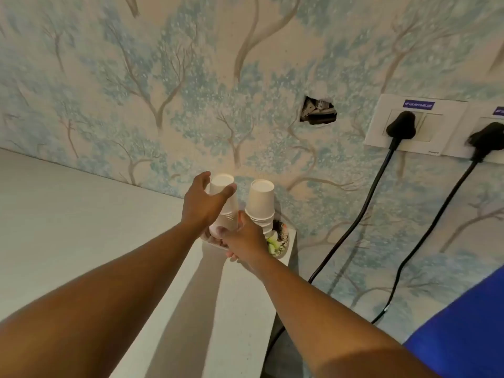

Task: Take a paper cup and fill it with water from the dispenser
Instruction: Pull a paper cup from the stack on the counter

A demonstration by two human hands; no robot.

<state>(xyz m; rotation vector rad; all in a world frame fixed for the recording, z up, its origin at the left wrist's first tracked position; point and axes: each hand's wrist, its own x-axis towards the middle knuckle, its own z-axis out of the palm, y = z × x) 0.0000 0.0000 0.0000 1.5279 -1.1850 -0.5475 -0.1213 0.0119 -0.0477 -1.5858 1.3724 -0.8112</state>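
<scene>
Two stacks of upside-down white paper cups stand at the far right corner of a pale counter (pixel 81 227), against the wall. My left hand (pixel 203 203) wraps around the top of the left stack (pixel 222 186), thumb on its left side and fingers on its right. My right hand (pixel 242 237) grips the bottom of that same stack. The right stack (pixel 260 200) stands untouched beside it. The dispenser itself is not clearly in view.
A flowered plate or tray (pixel 278 245) sits under the cups at the counter's right edge. Two black plugs (pixel 401 126) with cables hang from white wall sockets on the right. A torn hole (pixel 317 110) shows in the tree-patterned wallpaper. A blue object (pixel 463 331) fills the lower right.
</scene>
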